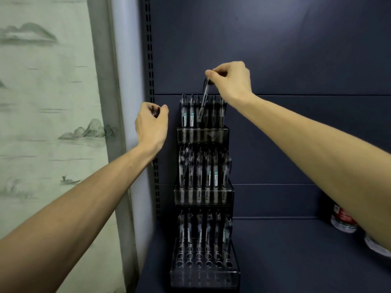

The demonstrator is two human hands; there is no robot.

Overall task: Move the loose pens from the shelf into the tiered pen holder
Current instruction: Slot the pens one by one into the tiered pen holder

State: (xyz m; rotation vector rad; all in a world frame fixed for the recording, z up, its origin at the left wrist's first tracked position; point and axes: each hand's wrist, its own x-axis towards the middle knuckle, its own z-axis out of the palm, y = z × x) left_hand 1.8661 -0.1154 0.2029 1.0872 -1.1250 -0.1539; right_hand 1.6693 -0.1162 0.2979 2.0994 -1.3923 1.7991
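Observation:
A clear tiered pen holder (204, 275) stands on the dark blue shelf against the back panel, with rows of pens upright in its three tiers. My right hand (230, 80) pinches the top of one pen (204, 98), which hangs tilted with its tip among the pens of the top tier. My left hand (151, 123) is raised just left of the top tier and grips a small bunch of pens (155, 111), of which only the dark ends show above my fingers.
The front holes of the lowest tier (203, 262) hold no pens. At the shelf's right, partly behind my right forearm, stand a bottle with a red label (341, 218) and a pale round object (375, 246). A slotted upright (151, 81) runs along the shelf's left edge.

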